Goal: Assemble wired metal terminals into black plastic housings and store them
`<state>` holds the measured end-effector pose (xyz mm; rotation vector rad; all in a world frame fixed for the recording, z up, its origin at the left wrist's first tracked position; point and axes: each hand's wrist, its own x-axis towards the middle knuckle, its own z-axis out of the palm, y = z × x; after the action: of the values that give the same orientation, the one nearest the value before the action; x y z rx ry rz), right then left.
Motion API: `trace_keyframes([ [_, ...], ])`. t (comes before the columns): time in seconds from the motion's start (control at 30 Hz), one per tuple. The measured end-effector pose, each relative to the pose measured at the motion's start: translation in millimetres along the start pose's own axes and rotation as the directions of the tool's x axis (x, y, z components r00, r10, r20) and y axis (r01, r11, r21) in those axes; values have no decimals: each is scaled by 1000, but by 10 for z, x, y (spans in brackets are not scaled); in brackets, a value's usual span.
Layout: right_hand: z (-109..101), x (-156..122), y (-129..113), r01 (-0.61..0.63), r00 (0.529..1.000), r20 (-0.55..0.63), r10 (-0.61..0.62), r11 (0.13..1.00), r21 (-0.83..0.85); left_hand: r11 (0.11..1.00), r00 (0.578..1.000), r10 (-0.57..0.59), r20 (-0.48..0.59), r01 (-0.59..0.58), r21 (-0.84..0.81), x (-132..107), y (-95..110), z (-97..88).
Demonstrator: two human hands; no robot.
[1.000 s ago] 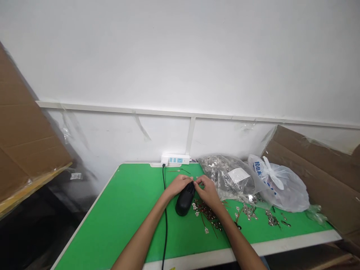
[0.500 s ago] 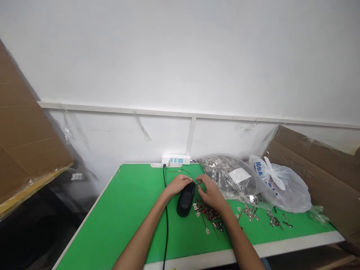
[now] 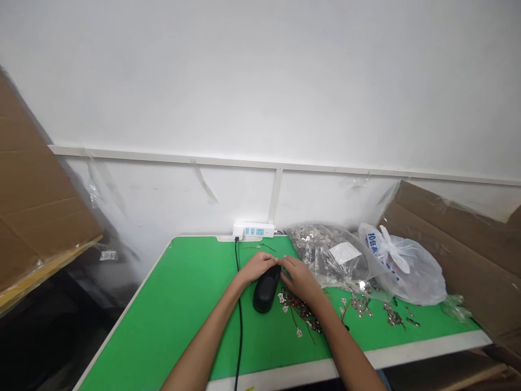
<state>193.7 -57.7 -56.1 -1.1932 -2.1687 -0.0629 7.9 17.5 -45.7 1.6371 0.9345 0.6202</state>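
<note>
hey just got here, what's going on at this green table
A person's left hand and right hand meet at the far end of a black device lying on the table. Whether the fingers pinch something small there can't be made out. Loose metal parts lie to the right, with a clear bag and a tied white bag behind them.

**Bright green, plain black, scattered silver**

We see a plain, bright green tabletop [image 3: 171, 293] edged in off-white. On it we find an all-black rounded case [image 3: 264, 296], a black cable [image 3: 241, 336] and a white power strip [image 3: 260, 231] with light blue socket panels. We note silvery small parts [image 3: 361, 305], reddish-brown wires [image 3: 294, 317] and a whitish, translucent bag [image 3: 419, 271] printed with blue characters. Brown cardboard [image 3: 36, 179] meets our greyish-white wall [image 3: 260, 81].
</note>
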Motion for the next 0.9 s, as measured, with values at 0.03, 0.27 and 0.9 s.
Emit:
trace_keyframes([
  [0.03, 0, 4, 3, 21, 1000, -14, -22, 1000, -14, 1000, 1000, 5, 1, -5, -17, 0, -4, 1],
  [0.27, 51, 23, -14, 99, 992, -85, -98, 995, 8, 996, 998, 69, -11, -69, -49, -70, 36, 1],
  [0.9, -89, 21, -27, -164, 900, -370, 231, 965, 204, 722, 937, -264, -230, 34, -691, -31, 41, -89],
])
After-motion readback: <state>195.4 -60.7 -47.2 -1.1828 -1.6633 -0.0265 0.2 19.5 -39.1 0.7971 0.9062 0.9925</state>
